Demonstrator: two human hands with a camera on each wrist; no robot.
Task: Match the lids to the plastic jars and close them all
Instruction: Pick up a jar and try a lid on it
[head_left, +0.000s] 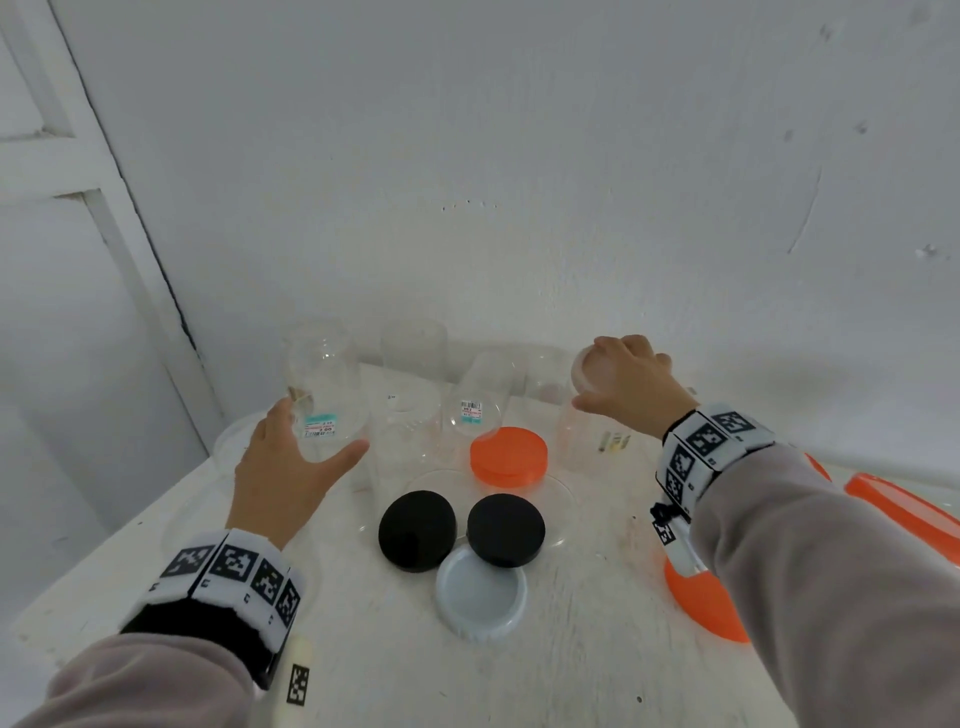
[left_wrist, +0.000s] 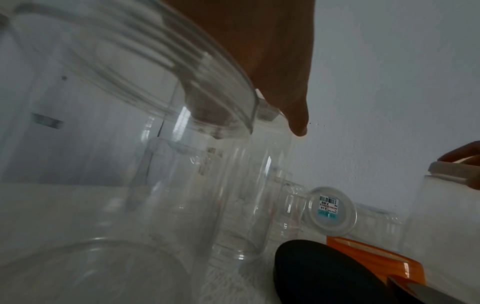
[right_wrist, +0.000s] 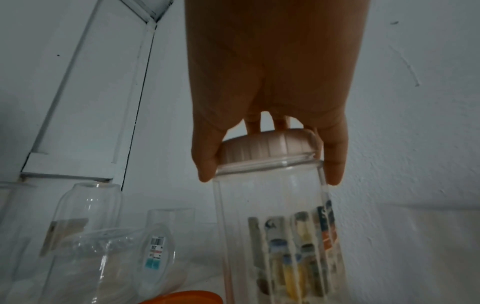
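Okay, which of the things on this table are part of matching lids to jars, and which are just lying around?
Job: pink lid under right hand; tall jar; clear jars; black lids; orange lids; white lid.
Lying about: door frame; wall.

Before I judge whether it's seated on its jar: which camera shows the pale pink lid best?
The right wrist view: the pale pink lid sits close, side-on, atop its jar, gripped by the right hand. The head view shows it small and mostly covered by fingers; the left wrist view catches only an edge.
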